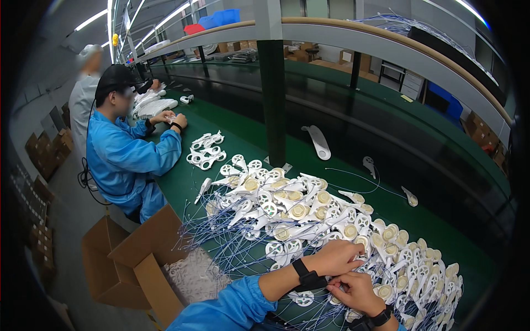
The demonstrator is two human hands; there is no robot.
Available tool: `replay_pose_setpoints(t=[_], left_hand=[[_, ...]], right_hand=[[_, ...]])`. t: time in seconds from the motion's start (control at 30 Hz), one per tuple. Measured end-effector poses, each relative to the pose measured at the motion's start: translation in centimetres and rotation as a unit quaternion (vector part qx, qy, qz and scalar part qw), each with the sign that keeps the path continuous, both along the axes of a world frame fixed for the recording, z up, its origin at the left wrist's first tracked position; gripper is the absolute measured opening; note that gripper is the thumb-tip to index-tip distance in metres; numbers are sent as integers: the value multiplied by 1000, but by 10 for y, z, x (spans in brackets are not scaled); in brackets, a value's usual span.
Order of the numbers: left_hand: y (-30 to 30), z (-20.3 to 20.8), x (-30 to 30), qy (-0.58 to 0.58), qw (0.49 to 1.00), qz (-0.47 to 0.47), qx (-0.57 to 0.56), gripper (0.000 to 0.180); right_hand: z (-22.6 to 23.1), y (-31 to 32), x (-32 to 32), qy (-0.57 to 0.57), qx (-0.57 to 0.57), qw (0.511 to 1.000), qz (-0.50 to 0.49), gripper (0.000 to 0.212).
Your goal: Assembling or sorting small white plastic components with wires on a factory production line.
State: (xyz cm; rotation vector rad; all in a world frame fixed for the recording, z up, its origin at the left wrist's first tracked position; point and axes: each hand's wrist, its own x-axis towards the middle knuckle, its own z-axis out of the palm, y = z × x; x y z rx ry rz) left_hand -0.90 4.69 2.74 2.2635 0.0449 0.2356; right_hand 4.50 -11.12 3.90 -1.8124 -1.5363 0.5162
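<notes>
My left hand point(338, 257) reaches over the near side of a big heap of white plastic parts point(270, 207). Its fingers are curled closed, and what they hold is hidden. Just below it, my right hand point(358, 292) is closed in a pinch, almost touching the left. Whatever is between those fingertips is too small to make out. Many of the heaped parts have a round head, some with a cream disc point(298, 211), and a tapering arm. Thin blue-white wires point(221, 237) trail from the heap toward me. Both my wrists wear black straps.
An open cardboard box point(124, 259) stands at the left beside a mass of small whitish pieces point(193, 276). A green post point(271, 105) rises behind the heap. White rings point(206, 151) lie left of it. A co-worker in blue point(130, 160) handles white parts; another person stands behind.
</notes>
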Motion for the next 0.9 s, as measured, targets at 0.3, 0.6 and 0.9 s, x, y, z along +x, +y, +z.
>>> replay_pose_setpoints(t=[0.3, 0.6, 0.9], left_hand=[[1, -3, 2, 16, 1000, -6, 21, 31], [0, -6, 1, 4, 1000, -5, 20, 31], [2, -7, 0, -14, 1000, 1, 24, 31]], right_hand=[[-8, -2, 6, 10, 16, 1000, 12, 18], [-8, -2, 6, 9, 11, 1000, 1, 18], [-6, -2, 5, 12, -14, 1000, 21, 15]])
